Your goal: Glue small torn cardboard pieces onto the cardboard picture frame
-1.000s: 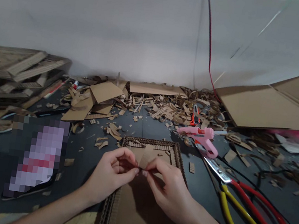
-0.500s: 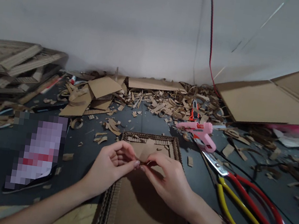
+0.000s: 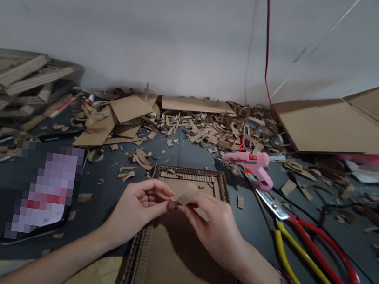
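Both my hands meet above a flat cardboard panel [image 3: 175,267] framed with corrugated strips. My left hand [image 3: 134,209] and my right hand [image 3: 216,228] pinch a small piece of brown cardboard [image 3: 185,192] between their fingertips, holding it just over the panel's far end. The piece looks bent or folded upward. A bracelet sits on my right wrist.
Large scissors [image 3: 309,246] with red and yellow handles lie right of the panel. A pink glue gun [image 3: 255,165] rests beyond them. Cardboard scraps [image 3: 212,133] litter the dark table along the wall. A big cardboard sheet [image 3: 347,124] lies at right, stacked strips [image 3: 14,84] at left.
The small cardboard piece has been lifted and turned up between my fingertips, now showing more clearly. My hands stayed almost in place; the view shifted slightly.
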`<state>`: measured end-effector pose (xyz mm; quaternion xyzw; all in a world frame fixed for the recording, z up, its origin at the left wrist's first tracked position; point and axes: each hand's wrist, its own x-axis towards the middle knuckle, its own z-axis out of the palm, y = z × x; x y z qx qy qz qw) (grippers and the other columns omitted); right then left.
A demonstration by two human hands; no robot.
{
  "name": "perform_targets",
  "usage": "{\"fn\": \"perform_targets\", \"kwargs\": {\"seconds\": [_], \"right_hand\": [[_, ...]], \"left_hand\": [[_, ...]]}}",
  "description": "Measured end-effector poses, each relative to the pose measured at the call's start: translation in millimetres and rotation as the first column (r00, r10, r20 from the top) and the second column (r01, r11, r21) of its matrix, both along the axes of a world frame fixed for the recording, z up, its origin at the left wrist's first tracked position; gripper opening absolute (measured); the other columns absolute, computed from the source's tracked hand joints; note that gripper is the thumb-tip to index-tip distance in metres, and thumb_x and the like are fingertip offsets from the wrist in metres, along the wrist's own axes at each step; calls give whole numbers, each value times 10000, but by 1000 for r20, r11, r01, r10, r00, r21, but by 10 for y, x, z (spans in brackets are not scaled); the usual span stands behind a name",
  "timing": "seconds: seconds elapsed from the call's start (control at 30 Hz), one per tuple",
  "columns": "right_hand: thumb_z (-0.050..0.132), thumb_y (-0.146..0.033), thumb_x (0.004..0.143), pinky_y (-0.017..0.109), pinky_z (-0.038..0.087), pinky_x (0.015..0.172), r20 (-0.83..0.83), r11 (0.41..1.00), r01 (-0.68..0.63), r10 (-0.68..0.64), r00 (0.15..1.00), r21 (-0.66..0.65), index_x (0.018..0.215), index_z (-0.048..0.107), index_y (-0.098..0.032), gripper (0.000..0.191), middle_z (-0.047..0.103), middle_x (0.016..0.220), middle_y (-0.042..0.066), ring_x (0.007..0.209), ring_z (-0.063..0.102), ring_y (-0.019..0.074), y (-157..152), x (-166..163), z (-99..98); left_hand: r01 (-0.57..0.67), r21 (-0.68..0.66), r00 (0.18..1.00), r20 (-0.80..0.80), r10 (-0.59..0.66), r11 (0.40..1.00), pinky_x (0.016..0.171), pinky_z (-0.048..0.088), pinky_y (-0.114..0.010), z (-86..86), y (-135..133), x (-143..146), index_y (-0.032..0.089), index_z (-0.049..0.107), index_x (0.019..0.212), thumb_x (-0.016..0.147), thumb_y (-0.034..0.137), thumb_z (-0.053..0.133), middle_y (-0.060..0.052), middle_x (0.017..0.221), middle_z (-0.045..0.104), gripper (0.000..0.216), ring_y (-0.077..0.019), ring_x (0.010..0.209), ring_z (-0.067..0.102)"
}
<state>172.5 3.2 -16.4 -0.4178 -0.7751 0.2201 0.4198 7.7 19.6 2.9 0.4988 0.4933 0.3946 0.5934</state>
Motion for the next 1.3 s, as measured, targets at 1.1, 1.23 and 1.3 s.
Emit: {"fn": "perform_targets", "kwargs": {"seconds": [1.1,1.23,1.3], "right_hand": [[511,-176,808,214,459,547,-23,998,8,-9,1000,-69,739,617,-167,127,651,663,29,574,582,117,-32,-2,11],[493,-165,813,219,454,558,-1,996,-20,20,1000,-90,737,615,-157,143,645,662,35,587,579,122,-38,4,14],[488,-163,814,218,450,562,5,995,-29,29,1000,-93,735,613,-151,148,642,657,36,588,576,122,-39,4,15]], "left_hand": [[-13,81,999,-36,16,997,556,511,-176,8,-20,33,154,605,649,591,169,711,33,562,632,122,-103,539,612],[-11,54,1000,-16,12,999,559,508,-166,4,-15,36,147,614,666,597,172,707,29,567,644,118,-97,540,613],[-10,42,1000,-5,10,999,558,507,-160,2,-14,36,144,615,669,597,172,706,28,567,645,119,-94,539,613]]}}
